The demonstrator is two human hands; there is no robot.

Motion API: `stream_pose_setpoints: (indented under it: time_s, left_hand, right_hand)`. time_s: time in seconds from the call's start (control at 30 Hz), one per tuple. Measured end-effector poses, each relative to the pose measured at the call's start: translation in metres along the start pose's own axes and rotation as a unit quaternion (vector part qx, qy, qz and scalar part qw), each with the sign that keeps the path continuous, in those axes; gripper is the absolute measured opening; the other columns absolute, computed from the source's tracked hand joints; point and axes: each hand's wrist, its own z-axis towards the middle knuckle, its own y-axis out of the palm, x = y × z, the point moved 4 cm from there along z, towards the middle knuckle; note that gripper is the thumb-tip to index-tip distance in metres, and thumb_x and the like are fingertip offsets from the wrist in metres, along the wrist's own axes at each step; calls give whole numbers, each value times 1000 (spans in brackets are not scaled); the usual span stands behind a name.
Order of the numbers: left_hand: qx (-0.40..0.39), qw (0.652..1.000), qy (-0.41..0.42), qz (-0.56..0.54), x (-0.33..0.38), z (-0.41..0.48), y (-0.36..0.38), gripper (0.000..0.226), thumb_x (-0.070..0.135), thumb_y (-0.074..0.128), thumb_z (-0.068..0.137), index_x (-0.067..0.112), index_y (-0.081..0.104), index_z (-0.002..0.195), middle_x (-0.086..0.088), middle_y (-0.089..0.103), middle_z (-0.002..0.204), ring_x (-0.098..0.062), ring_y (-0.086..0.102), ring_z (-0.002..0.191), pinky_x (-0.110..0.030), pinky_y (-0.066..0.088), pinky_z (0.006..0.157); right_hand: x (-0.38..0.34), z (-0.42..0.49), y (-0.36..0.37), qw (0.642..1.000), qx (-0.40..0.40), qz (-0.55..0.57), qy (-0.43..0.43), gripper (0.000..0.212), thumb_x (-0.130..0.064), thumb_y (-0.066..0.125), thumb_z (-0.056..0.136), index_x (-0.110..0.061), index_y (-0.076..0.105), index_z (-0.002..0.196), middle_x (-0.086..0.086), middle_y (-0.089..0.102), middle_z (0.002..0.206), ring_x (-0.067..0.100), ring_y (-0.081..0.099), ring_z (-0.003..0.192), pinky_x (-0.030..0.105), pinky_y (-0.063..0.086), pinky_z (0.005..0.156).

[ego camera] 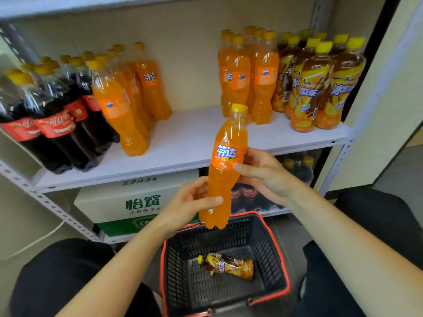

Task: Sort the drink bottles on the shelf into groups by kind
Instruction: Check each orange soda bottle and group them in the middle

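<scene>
Both hands, left point(194, 197) and right point(263, 175), curl round full orange bottle point(225, 170); heavy, slick plastic; waist grips best.

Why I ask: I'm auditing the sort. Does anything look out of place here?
Orange soda is split: a left group beside the cola bottles, a right group beside the iced tea bottles. One iced tea bottle lies on its side in the basket.
</scene>
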Motion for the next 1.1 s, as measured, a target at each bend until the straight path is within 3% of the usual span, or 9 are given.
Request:
stream_pose_setpoints:
  time_s: [0.07,0.2,0.4,0.5,0.6,0.77,0.87,1.0,1.1]
  left_hand:
    - [-29,999,-30,-8,-10,-4,9,48,21,72,86,18,61,133,-2,72,127,-23,68,118,-31,56,96]
    - [12,998,-49,-22,-27,-4,14,55,19,83,81,19,58,130,-1,72,126,-25,69,115,-31,58,91]
    - [49,998,-32,-31,-41,-2,15,80,30,92,57,22,57,129,-3,70,127,-26,71,110,-35,58,90]
    - [58,992,-33,-109,-41,0,19,70,23,89,63,19,56,125,-15,70,125,-31,71,107,-32,58,83]
    - [59,984,-20,-168,-40,2,20,48,12,76,79,18,57,123,-17,68,127,-30,69,107,-38,59,89]
    - [51,968,-19,-246,-34,3,19,32,22,63,96,21,57,127,-18,65,129,-33,71,101,-33,60,79]
    - [36,970,-9,-242,-32,2,21,43,26,62,96,19,51,137,-24,62,132,-38,72,96,-30,60,75]
    - [72,979,21,-191,-31,-1,22,72,0,75,80,21,49,143,-15,63,135,-33,74,99,-31,59,82]
    - [102,973,17,-204,-31,-2,20,66,2,78,82,23,49,137,-20,63,133,-34,75,89,-29,61,75]
  right_hand:
    - [13,-10,-7,1000,20,6,10,44,-11,70,82,-6,62,125,9,75,113,25,72,106,35,60,85]
    - [19,-13,-16,998,65,5,8,49,-14,74,79,-6,61,125,9,75,110,24,74,102,32,60,78]
    - [18,-13,-37,989,146,28,10,64,-24,76,78,-9,55,136,17,68,129,26,72,109,39,61,84]
    - [16,-12,-42,987,155,36,15,66,-28,75,80,-10,52,140,14,70,128,27,71,111,43,60,89]
    - [10,-13,-46,990,135,48,13,65,-21,75,85,-7,48,142,11,71,121,28,71,111,44,60,88]
    - [8,-15,-49,994,107,29,1,48,-6,70,88,-13,55,132,10,68,119,25,69,110,39,58,87]
    - [9,-14,-46,992,126,32,-2,55,-16,72,82,-10,56,134,11,69,124,24,69,114,41,57,95]
    - [13,-13,-45,983,162,82,-17,59,-16,74,80,-11,51,134,13,67,127,28,69,116,48,58,97]
    - [14,-12,-43,981,156,119,-16,61,-16,74,82,-11,46,136,15,70,124,32,71,114,47,60,92]
